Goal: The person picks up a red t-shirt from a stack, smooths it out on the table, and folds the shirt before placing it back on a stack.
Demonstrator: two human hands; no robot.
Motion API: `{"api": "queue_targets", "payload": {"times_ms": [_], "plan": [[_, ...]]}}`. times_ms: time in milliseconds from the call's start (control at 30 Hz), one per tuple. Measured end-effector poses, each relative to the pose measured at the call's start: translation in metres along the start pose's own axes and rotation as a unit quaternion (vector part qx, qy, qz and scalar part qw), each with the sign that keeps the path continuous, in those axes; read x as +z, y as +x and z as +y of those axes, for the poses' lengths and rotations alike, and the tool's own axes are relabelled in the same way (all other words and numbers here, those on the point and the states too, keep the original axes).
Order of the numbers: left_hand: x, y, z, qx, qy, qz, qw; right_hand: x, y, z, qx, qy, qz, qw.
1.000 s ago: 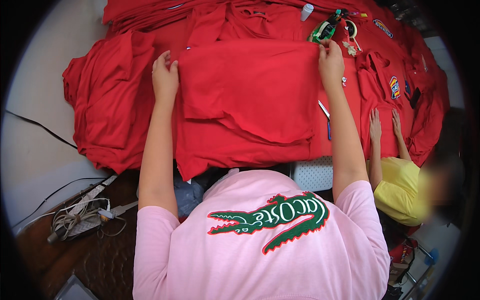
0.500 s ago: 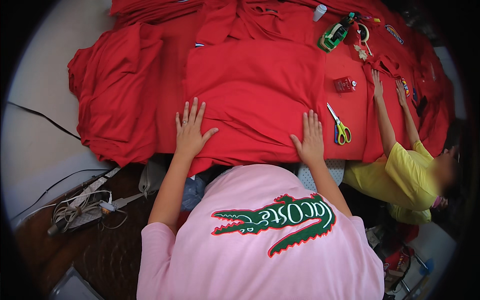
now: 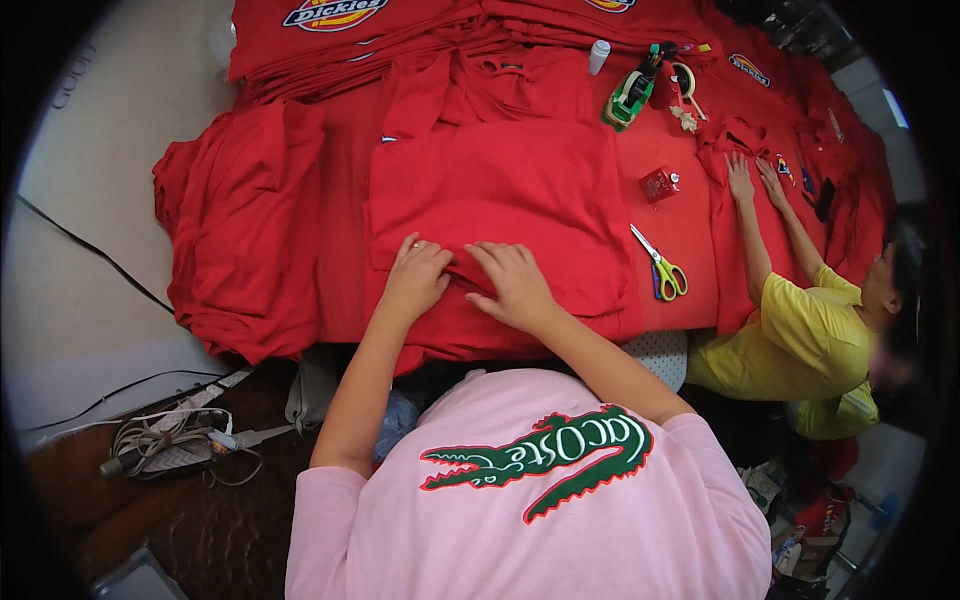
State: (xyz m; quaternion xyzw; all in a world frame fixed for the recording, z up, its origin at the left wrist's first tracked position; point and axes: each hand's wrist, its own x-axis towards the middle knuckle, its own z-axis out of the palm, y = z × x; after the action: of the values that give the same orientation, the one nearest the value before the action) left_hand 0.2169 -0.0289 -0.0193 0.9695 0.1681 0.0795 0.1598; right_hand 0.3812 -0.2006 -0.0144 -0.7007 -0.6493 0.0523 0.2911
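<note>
A red shirt (image 3: 500, 190) lies spread and partly folded on the table in front of me, with creases along its near part. My left hand (image 3: 418, 280) is on its near left part, fingers bent and closed on a fold of the cloth. Close beside it, my right hand (image 3: 515, 285) rests on the same shirt, its fingers stretched forward and its thumb apart. Between the two hands runs a small dark crease. The fingertips of my left hand are partly hidden by the cloth.
Scissors (image 3: 670, 272) with yellow-green handles, a small red box (image 3: 660, 184) and a green tape dispenser (image 3: 630, 98) lie to the right. Red garments are heaped at left (image 3: 245, 230) and stacked at the back (image 3: 440, 25). At right, a person in yellow (image 3: 810, 335) handles another red garment.
Both hands have come inward from the shirt's sides to near its middle, the right one travelling farther left. My left fingers went from spread flat to bent. The view has shifted slightly.
</note>
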Motion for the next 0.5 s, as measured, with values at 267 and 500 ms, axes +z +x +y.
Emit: {"api": "queue_targets", "payload": {"times_ms": [267,500], "plan": [[-0.059,0.015,0.084,0.018,-0.112,0.209,0.971,-0.027,0.044,-0.014,0.041,0.073,0.118,0.989],[-0.062,0.016,0.127,0.172,-0.139,0.443,0.869,-0.117,0.086,-0.043,-0.041,0.075,0.140,0.986]]}}
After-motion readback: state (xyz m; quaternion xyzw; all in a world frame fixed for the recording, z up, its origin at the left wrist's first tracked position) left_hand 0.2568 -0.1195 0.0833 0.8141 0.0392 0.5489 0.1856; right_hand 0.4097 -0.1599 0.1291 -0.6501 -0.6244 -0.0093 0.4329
